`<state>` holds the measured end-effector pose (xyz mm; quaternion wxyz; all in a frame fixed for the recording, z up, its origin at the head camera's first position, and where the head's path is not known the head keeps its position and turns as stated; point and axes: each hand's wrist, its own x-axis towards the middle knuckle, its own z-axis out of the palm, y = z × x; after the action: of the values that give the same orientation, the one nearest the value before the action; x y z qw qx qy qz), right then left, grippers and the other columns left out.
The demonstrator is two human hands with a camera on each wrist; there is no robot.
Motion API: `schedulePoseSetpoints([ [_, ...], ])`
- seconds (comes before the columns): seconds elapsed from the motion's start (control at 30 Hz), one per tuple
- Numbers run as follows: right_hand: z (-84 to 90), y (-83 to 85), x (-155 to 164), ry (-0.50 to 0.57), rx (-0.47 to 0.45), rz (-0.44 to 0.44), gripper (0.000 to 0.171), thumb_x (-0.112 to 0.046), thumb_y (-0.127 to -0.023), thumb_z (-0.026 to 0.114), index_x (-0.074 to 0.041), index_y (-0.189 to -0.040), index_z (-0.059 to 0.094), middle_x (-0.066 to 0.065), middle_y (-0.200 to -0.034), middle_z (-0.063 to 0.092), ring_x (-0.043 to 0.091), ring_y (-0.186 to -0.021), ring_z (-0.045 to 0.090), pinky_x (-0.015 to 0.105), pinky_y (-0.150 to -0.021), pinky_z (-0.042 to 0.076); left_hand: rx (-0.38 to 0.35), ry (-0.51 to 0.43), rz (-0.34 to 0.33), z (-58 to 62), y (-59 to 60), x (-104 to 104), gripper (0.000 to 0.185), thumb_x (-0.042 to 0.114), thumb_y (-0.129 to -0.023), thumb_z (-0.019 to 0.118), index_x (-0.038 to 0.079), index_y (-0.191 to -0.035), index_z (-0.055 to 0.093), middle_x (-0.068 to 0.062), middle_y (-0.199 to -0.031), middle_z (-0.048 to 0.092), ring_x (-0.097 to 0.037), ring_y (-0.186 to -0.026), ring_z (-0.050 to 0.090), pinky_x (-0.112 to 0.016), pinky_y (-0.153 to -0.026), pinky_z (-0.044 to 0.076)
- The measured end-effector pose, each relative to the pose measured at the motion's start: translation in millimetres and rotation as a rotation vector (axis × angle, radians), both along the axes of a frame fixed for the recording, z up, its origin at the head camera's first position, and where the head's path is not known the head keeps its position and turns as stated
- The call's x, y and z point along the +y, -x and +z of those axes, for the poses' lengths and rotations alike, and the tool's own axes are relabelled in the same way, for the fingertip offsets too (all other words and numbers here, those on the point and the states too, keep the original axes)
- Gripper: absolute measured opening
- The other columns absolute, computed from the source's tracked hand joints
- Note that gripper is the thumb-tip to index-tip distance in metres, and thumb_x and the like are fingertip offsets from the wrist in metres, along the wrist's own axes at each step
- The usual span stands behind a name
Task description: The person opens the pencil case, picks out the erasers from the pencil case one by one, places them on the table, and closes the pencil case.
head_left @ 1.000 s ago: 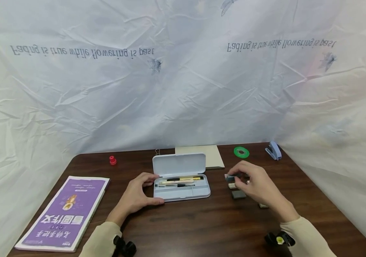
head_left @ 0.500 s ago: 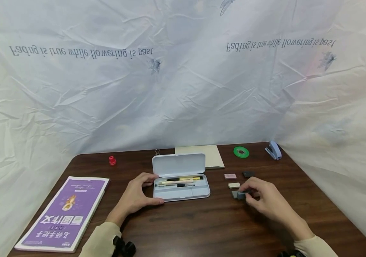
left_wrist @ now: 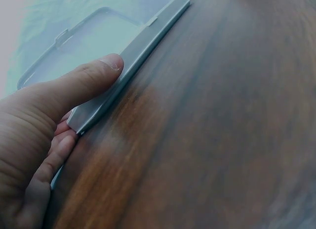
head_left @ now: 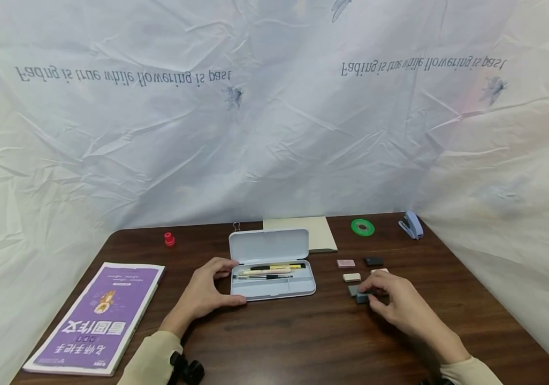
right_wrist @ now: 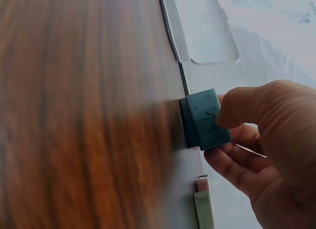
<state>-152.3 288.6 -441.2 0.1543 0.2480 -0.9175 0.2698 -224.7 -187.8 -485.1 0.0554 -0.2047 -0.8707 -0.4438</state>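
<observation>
My left hand [head_left: 207, 289] holds the left end of an open pale pencil case [head_left: 260, 290], thumb on its front wall and fingers round the far side. In the left wrist view the thumb [left_wrist: 91, 81] presses the case wall [left_wrist: 143, 46]. Several pens [head_left: 267, 271] lie in its back compartment. My right hand [head_left: 399, 299] pinches a blue-grey eraser [head_left: 361, 298] between thumb and fingers, just in front of a dark grey eraser [head_left: 353, 290]. The right wrist view shows the held eraser [right_wrist: 211, 120] close up; whether it touches the table I cannot tell.
Behind the right hand lie a white eraser [head_left: 351, 277], a pink one [head_left: 345, 263], a black one [head_left: 374, 261] and a partly hidden whitish one [head_left: 380, 270]. Farther back are green tape [head_left: 363, 227], a stapler [head_left: 412, 225] and paper [head_left: 320, 235]. A purple book [head_left: 96, 315] lies left.
The right hand has carried the blue-grey eraser from beside the pink eraser toward the front, past the dark grey eraser, uncovering the pink and black ones. The left hand has stayed put.
</observation>
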Motion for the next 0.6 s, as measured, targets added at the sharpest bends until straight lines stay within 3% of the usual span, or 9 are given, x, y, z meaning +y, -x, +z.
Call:
schedulePoseSetpoints([
  [0.23, 3.3, -0.4, 0.2, -0.032, -0.006, 0.011, 0.046, 0.012, -0.082, 0.089, -0.030, -0.100, 0.078, -0.017, -0.104, 0.071, 0.003, -0.092, 0.067, 0.030, -0.075, 0.063, 0.007, -0.007, -0.003, -0.7, 0.8, -0.8, 0.086, 0.047, -0.068, 0.109, 0.017, -0.140, 0.073, 0.003, -0.139, 0.070, -0.021, -0.126, 0.071, -0.045, -0.111, 0.061],
  [0.6, 8.0, -3.0, 7.6, -0.064, -0.202, 0.129, 0.041, 0.003, -0.086, 0.091, -0.031, -0.100, 0.074, -0.016, -0.105, 0.066, 0.004, -0.089, 0.062, 0.027, -0.071, 0.057, -0.003, -0.005, -0.004, 0.2, -0.2, 0.0, 0.086, 0.047, -0.068, 0.109, 0.016, -0.141, 0.073, 0.002, -0.140, 0.070, -0.021, -0.127, 0.071, -0.045, -0.111, 0.061],
])
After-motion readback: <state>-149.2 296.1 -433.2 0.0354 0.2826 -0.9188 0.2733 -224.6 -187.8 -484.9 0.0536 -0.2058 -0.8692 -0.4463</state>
